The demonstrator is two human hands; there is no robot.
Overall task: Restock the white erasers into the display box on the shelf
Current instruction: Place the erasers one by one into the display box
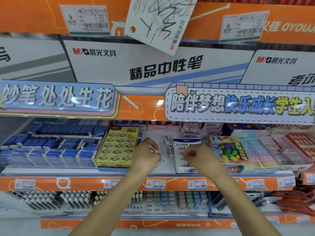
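Both hands (172, 155) over bare shelf (153, 135) beside display box (183, 169).

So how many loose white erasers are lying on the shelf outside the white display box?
3 that I can make out: one upright white eraser behind the hands, one against the white display box, one under the left hand. Hands may hide more.

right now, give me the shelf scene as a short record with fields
left hand: over the bare white shelf gap, fingers closed on white erasers
right hand: curled over the display box
display box: white, partly filled with white erasers, right of the gap
loose erasers: standing on the shelf behind the gap
left neighbour: yellow 2B eraser box
right neighbour: colourful toy eraser pack
right hand contents: cannot tell
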